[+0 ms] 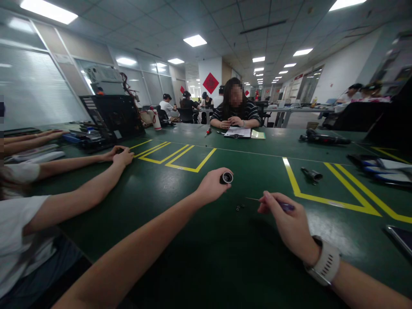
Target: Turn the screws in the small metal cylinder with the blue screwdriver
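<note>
Near the middle of the head view, my left hand (214,185) is closed around a short dark cylinder (222,178). Its round, hollow end with a light rim faces me. To the right, my right hand (288,219) grips a slim screwdriver (286,206) by its purple handle, the thin shaft pointing left toward the cylinder but apart from it. Below the shaft, a few tiny metal parts (238,208), too small to name, lie on the green table (206,253). A dark grey tool housing piece (311,175) rests farther right, inside yellow tape lines.
A co-worker's hands (120,155) are at the left; another person sits opposite behind a clipboard (238,132). A red-handled tool (207,132) lies nearby. At right are a dark power tool (325,138), a tray (383,169) and a phone (401,240). Computer cases (112,113) stand back left.
</note>
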Demonstrator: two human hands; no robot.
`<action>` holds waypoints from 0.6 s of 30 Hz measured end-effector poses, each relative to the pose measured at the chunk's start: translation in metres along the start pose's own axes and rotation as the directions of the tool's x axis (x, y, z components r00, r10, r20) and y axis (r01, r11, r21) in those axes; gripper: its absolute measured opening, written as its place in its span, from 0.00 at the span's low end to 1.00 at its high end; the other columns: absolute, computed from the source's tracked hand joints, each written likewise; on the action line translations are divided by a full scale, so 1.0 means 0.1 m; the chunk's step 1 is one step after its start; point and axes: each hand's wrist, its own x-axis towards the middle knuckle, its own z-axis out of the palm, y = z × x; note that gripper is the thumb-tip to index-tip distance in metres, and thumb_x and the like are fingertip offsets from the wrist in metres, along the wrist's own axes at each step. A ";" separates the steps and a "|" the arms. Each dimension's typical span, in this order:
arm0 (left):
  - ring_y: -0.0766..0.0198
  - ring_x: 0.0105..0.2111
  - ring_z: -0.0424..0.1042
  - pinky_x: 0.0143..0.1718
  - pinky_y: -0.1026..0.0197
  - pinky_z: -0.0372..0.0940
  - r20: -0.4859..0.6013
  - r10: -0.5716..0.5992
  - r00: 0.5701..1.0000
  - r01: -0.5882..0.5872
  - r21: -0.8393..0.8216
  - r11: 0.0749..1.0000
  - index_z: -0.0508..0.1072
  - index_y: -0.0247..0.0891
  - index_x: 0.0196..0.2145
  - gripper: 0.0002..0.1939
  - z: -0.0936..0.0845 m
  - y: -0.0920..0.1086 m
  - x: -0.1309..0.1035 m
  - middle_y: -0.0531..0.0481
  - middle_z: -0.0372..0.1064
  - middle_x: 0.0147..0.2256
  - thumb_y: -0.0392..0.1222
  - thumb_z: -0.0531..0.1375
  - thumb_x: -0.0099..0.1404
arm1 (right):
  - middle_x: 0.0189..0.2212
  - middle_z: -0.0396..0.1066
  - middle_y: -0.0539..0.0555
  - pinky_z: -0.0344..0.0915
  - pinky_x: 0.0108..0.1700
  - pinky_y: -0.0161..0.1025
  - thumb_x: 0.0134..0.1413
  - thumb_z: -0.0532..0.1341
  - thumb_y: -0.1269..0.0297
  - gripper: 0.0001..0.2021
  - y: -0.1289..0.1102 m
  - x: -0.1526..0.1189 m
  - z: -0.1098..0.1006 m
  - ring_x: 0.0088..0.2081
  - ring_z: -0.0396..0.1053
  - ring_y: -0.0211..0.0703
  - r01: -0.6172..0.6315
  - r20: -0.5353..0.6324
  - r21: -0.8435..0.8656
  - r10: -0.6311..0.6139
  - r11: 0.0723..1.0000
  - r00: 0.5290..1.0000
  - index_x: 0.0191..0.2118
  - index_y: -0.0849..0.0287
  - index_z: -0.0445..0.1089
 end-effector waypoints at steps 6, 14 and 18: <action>0.64 0.31 0.72 0.31 0.62 0.68 0.095 -0.338 0.936 0.321 -0.622 0.714 0.68 0.31 0.41 0.22 0.08 0.19 -0.08 0.45 0.66 0.39 0.20 0.56 0.47 | 0.15 0.64 0.48 0.59 0.24 0.36 0.54 0.54 0.47 0.20 0.08 0.08 0.00 0.20 0.63 0.38 -0.106 0.035 0.077 0.103 0.991 0.994 0.23 0.58 0.67; 0.62 0.35 0.72 0.48 0.55 0.65 0.216 -0.368 0.904 0.363 -0.843 0.397 0.68 0.27 0.42 0.21 0.09 0.19 -0.28 0.43 0.69 0.36 0.20 0.53 0.49 | 0.17 0.66 0.49 0.60 0.26 0.36 0.56 0.51 0.48 0.21 0.09 0.07 0.01 0.22 0.65 0.39 -0.070 0.091 -0.075 0.077 0.995 0.993 0.24 0.58 0.67; 0.62 0.38 0.71 0.49 0.56 0.65 0.205 -0.356 0.911 0.352 -0.839 0.415 0.69 0.29 0.42 0.21 0.10 0.19 -0.32 0.43 0.69 0.38 0.20 0.54 0.49 | 0.17 0.66 0.49 0.59 0.25 0.36 0.56 0.50 0.48 0.21 0.04 0.09 0.02 0.22 0.65 0.39 -0.053 0.105 -0.163 0.071 0.985 0.992 0.23 0.58 0.67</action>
